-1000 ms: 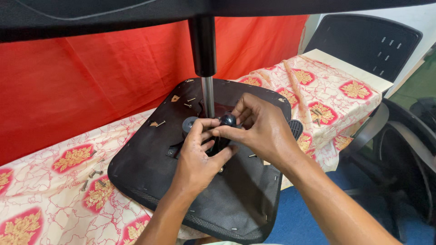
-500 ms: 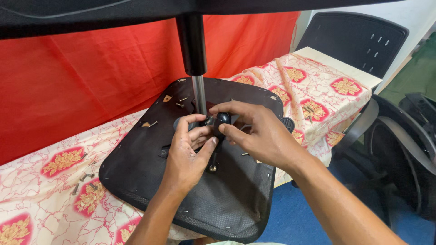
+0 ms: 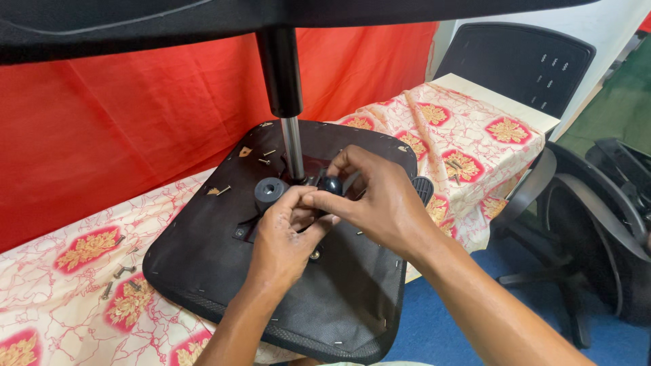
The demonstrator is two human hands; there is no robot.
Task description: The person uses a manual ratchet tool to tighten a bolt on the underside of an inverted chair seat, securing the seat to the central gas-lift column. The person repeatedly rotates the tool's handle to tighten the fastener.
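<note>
In the head view, a small tan tag (image 3: 245, 152) with a pointed shape is lying flat on the far left part of the black chair seat (image 3: 203, 251), and another little tan tag (image 3: 213, 192) is lying nearer the seat's left edge. The seat is turned upside down and is resting on a table (image 3: 74, 271) that is being covered by a cream cloth with red and gold flower shapes. A red curtain (image 3: 135, 115) is hanging behind the table. The floor (image 3: 441, 332) is blue, and a black chair back (image 3: 522, 68) is leaning past the table's far end. The seat's underside is looking like rough black fabric, with small shiny staples along its rim. A shiny metal pole (image 3: 293, 146) is standing up from the seat's middle, with a fat black tube above it. A round black cap (image 3: 270, 192) is sitting just beside the pole. Small metal screws (image 3: 122, 271) are scattered on the cloth. A small round black knob (image 3: 330, 185) is being pinched near the pole by the right hand (image 3: 380, 203), its fingers closed on it. The left hand (image 3: 285, 237) is touching the same spot, its fingers curled together under the knob.
</note>
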